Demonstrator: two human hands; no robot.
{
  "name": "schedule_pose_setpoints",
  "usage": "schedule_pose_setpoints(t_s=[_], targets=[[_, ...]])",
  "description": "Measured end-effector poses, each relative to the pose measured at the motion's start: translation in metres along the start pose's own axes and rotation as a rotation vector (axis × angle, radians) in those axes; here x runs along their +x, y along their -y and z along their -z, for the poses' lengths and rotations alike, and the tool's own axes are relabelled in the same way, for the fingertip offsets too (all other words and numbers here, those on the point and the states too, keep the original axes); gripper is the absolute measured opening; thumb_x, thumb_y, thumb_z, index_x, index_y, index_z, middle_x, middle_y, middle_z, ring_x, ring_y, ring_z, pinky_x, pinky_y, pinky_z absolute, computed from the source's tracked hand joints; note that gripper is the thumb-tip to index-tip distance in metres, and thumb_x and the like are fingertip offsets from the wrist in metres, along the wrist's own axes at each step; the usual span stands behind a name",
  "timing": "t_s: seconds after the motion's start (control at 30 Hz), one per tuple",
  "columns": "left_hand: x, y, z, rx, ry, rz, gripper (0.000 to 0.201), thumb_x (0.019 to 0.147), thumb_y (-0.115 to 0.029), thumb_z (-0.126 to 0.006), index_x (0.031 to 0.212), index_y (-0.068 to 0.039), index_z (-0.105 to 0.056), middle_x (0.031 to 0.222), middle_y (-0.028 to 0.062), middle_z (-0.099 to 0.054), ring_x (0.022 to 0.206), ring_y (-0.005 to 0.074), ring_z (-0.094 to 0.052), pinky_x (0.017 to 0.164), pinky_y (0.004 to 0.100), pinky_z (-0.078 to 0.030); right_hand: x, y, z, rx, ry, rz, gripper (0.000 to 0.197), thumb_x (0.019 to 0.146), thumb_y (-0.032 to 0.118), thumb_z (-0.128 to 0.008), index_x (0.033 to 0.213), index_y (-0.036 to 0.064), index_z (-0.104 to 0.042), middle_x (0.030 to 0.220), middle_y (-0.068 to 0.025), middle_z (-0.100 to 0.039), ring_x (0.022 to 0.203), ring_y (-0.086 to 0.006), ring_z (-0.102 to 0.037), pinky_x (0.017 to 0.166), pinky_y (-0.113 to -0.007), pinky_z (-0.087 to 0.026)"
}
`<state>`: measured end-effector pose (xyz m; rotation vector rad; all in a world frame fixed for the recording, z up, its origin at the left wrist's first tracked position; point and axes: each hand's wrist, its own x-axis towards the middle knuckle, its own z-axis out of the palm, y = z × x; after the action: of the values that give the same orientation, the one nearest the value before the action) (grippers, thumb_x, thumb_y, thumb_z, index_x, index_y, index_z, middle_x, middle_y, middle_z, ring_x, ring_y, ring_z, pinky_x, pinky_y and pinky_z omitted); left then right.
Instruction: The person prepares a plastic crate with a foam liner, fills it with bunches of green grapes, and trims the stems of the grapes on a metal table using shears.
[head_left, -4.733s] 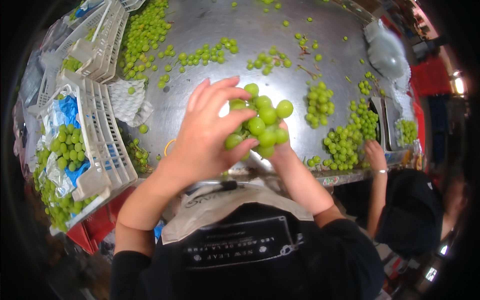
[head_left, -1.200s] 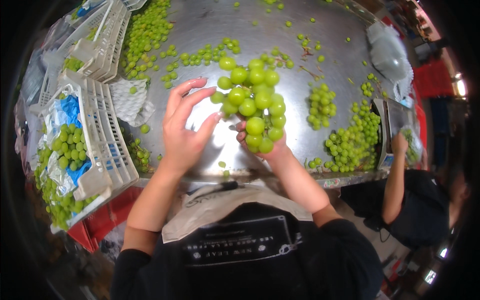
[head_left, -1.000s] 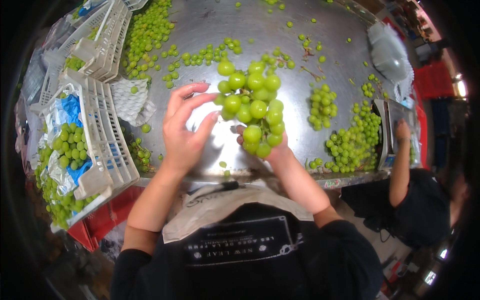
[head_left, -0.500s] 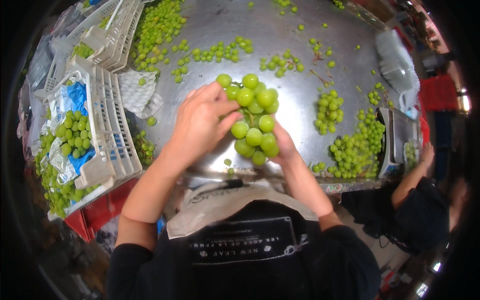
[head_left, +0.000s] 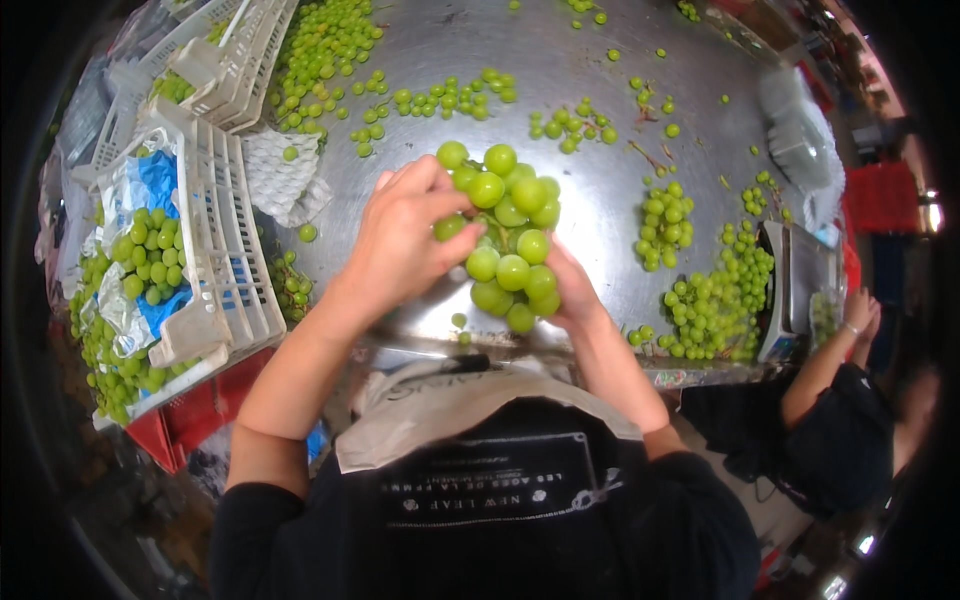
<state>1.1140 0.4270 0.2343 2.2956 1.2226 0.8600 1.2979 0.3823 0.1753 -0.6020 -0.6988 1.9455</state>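
A bunch of large green grapes [head_left: 515,235] is held up over the metal table in front of me. My right hand [head_left: 572,285] supports it from behind and from the right, its fingers mostly hidden by the fruit. At the bunch's left side, my left hand [head_left: 405,235] pinches a single green grape [head_left: 449,228] between thumb and fingers. I cannot tell whether that grape is still joined to its stem. Below the bunch, a loose grape lies near the table's front edge.
White plastic crates [head_left: 235,250] with grapes stand at left, beside white foam netting [head_left: 285,175]. Loose grapes and small bunches [head_left: 715,300] lie across the steel table [head_left: 440,40]. At right are a scale [head_left: 795,280], clear plastic containers [head_left: 795,125] and another person's arm [head_left: 825,355].
My left fingers have drawn slightly left, and a grape now shows between them. The bunch stays nearly in place. The other person's hands have come together at right.
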Motion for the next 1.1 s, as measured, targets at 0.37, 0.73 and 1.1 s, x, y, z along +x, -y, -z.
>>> schedule_pose_setpoints(t_s=[0.37,0.73,1.1], targets=[[0.0,-0.008,0.004,0.064,-0.008,-0.046,0.012,0.06,-0.01,-0.067,0.068,-0.005,-0.059,0.075,0.0068,-0.048,0.076,0.0218,-0.049,0.069,0.0327,-0.034,0.0,-0.013,0.014,0.147,0.055,-0.107,0.048,0.095,0.032,-0.039,0.132,0.0018,-0.034,0.123,-0.0099,-0.047,0.106,-0.0169,-0.051,0.089,-0.031,-0.044],[-0.005,-0.012,0.005,0.191,-0.138,-0.15,0.017,0.058,-0.007,-0.068,0.071,-0.005,-0.058,0.076,0.0075,-0.049,0.075,0.0237,-0.049,0.067,0.0341,-0.035,0.001,-0.012,0.011,0.123,0.088,-0.06,0.051,0.094,0.036,-0.04,0.132,0.0031,-0.032,0.122,-0.0098,-0.047,0.106,-0.018,-0.051,0.089,-0.033,-0.045],[-0.006,-0.012,0.03,0.024,0.034,-0.306,0.016,0.056,-0.01,-0.069,0.069,-0.008,-0.06,0.075,0.0029,-0.049,0.073,0.0187,-0.049,0.075,0.0338,-0.032,-0.003,-0.01,0.021,0.476,0.098,-0.099,0.046,0.092,0.032,-0.042,0.127,0.0029,-0.036,0.116,-0.0135,-0.05,0.1,-0.025,-0.054,0.086,-0.04,-0.047]])
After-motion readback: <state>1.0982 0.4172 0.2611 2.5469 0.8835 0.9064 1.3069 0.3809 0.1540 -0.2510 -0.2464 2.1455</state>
